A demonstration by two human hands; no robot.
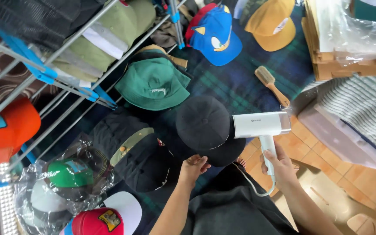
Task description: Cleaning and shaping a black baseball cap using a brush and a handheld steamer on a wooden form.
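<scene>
My right hand [277, 164] grips the handle of a white handheld steamer [262, 125], whose head points left at a black cap [205, 128]. That black cap lies on a dark plaid blanket [240, 82]. My left hand [193, 167] touches the cap's near brim edge with curled fingers. A white cord runs from the steamer's handle down toward my lap.
Around the black cap lie a green bucket hat [153, 83], a blue cartoon cap [215, 37], a mustard cap [271, 21], a black cap with olive brim [140, 154] and a wooden brush [271, 85]. A metal rack [44, 69] with caps stands left; bagged caps [66, 178] lie lower left. Cardboard stack [349, 48] upper right.
</scene>
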